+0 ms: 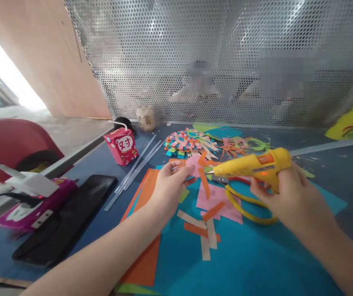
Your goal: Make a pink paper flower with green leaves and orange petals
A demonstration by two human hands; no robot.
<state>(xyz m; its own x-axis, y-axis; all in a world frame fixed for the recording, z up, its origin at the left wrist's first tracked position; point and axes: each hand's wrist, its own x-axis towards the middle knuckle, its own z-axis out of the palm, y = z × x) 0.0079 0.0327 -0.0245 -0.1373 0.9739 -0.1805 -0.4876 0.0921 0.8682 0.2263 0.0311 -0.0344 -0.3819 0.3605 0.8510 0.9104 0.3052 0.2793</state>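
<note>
I view a dark blue table (91,162), bounded at the rear by a perforated metal panel (164,49). A red chair (12,142) stands beyond the left edge. Coloured paper sheets (250,263) cover the near surface. Above them, the left hand (167,187) pinches a pink paper disc (192,167); the right hand (293,193), apart from it, grips a yellow glue gun (244,165), nozzle near the disc. Clear sticks (144,161) lie beside a drink carton (121,146).

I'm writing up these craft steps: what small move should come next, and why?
Probably a small dab of glue at the edge of the round pink piece, beside the upper orange strips: the left hand holds that piece, and the right hand holds the yellow glue gun, its nozzle close by.
</note>
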